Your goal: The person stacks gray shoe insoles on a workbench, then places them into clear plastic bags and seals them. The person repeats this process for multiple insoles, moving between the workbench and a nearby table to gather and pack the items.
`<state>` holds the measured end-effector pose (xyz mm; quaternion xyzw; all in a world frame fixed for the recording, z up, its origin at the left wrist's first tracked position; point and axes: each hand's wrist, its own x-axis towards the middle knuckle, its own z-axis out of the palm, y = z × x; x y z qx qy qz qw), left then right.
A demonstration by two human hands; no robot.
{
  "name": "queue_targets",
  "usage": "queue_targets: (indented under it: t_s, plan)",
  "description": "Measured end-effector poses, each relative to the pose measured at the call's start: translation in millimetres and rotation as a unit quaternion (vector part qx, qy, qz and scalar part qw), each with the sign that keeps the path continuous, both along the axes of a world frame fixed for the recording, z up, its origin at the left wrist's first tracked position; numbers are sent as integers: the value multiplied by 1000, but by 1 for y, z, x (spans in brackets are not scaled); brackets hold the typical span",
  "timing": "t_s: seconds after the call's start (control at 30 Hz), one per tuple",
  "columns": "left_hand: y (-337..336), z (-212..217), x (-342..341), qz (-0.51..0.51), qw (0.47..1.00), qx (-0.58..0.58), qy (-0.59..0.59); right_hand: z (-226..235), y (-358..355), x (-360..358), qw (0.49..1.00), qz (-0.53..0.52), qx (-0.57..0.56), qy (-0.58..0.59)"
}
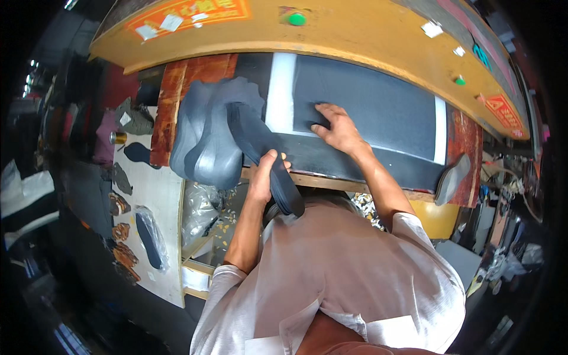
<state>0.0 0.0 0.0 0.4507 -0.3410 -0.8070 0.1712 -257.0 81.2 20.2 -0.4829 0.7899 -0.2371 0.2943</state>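
- The left hand [260,180] grips a stack of dark insoles [284,186], which slants between the person's chest and the grey pile.
- The right hand [342,130] is empty, thumb and fingers parted, over a dark sheet [373,97] with white strips [281,89]; whether it touches cannot be told.
- Larger grey insole-shaped pieces [207,136] lie piled on the left of the reddish bench [163,133].
- A single grey insole [453,179] sits at the bench's right end.
- A yellow beam [361,32] spans the far side.
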Motion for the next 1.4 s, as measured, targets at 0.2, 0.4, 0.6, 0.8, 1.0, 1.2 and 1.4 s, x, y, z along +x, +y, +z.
queue_targets:
  t_s: [0.2, 0.4, 0.6, 0.8, 1.0, 1.2, 1.4]
  plan:
    - [-16, 0, -9, -78, 938, -335, -41, 10, -9, 67, 920, -19, -70, -386]
    - [-18, 2, -35, -247, 889, -381, 57, 12, 13, 80, 890, -101, -94, -433]
    - [-4, -9, -71, -346, 895, -205, 192, 8, 63, 68, 900, -198, -161, -354]
    - [15, -25, -83, -382, 901, -109, 173, -24, 87, 57, 884, -273, -170, -340]
    - [21, -32, -86, -365, 908, -102, 178, -28, 92, 54, 898, -219, -193, -330]
    - [24, -32, -83, -345, 926, -88, 123, -11, 96, 61, 943, -298, -75, -129]
    - [28, -31, -87, -321, 930, -94, 154, -6, 91, 68, 952, -232, -196, -36]
